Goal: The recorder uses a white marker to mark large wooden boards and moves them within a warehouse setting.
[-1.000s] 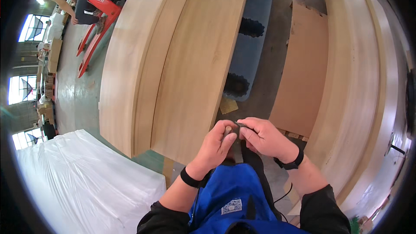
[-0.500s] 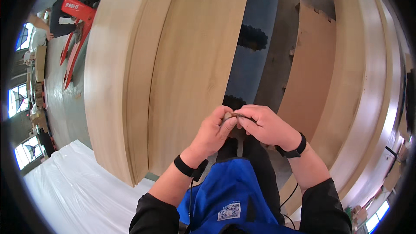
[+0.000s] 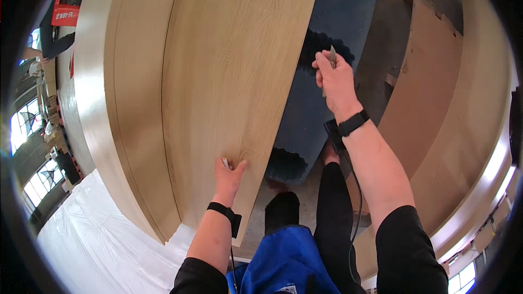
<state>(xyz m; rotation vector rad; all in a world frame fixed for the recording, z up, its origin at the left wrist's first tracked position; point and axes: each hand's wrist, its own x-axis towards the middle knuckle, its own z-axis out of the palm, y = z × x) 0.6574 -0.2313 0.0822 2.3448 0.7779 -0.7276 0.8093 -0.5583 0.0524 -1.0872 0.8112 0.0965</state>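
Open floor [image 3: 381, 38] between the wooden panel [image 3: 229, 87] and brown boards [image 3: 430, 76] gives passage; the dark blue pallet [image 3: 321, 109] partly blocks it

Black sleeves, wristbands, blue apron.

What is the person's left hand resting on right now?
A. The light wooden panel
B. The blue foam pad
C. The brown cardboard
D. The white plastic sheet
A: the left hand lies flat on the near end of the light wooden panel, while the right hand holds a small blade over the blue foam.

Smooth matt wooden panel [image 3: 229, 76], dark blue foam pad [image 3: 332, 76], glossy plastic sheet [image 3: 98, 239]
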